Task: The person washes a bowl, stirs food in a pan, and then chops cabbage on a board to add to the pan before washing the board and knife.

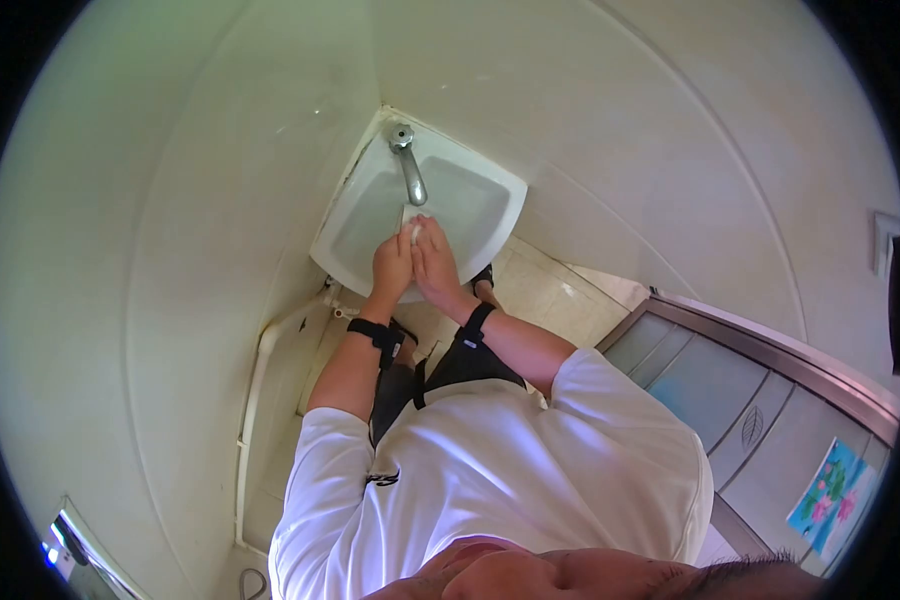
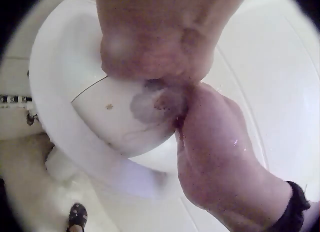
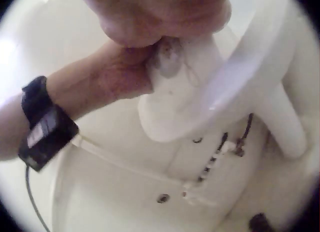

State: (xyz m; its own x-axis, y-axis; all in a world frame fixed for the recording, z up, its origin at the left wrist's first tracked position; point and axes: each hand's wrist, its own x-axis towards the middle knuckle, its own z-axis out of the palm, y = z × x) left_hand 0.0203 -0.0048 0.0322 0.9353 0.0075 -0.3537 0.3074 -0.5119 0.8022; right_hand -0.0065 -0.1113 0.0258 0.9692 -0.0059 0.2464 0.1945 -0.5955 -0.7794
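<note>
My left hand and right hand are pressed together over the basin of a white corner sink, just below the spout of a chrome tap. The right hand's fingers lie along the upper side of the left hand. A small white patch shows between them; I cannot tell whether it is lather or a piece of soap. In both wrist views the hands meet and their fingertips are hidden. A greyish patch appears beneath them in the left wrist view.
Pale walls meet behind the sink. Pipes run low beside it. To the right stands a framed glass door with a flower picture. Dark footwear is on the floor. A black strap with a small box is on the left wrist.
</note>
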